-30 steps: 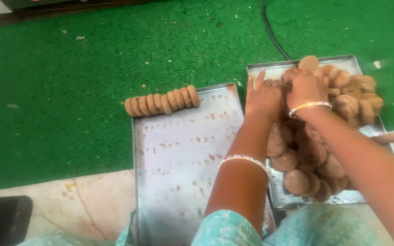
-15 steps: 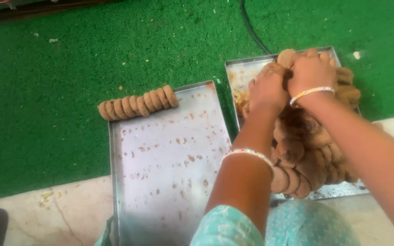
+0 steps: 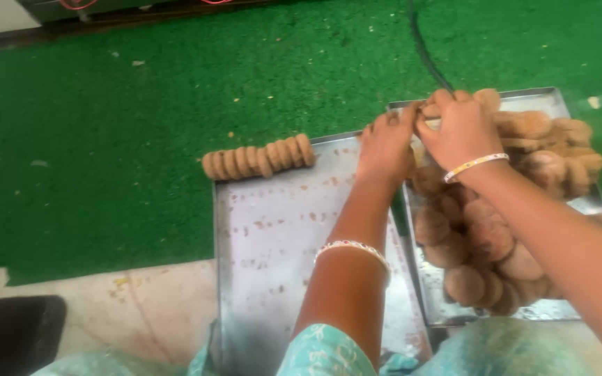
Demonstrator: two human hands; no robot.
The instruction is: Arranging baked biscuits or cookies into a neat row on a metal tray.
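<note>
Head view: left hand (image 3: 384, 146) and right hand (image 3: 458, 129) meet fingertip to fingertip at the far edge of the heaped tray (image 3: 559, 101), both closed around a small batch of round brown biscuits (image 3: 430, 125) taken from the pile (image 3: 496, 237). A finished row of biscuits (image 3: 259, 159) stands on edge at the near-empty tray (image 3: 273, 257)'s far corner. Recommendation: keep the batch pressed evenly from both ends, lift it level, and clear the tray rims.

Left tray (image 3: 280, 237) mostly bare; biscuit row (image 3: 258, 157) blocks far edge.
</note>
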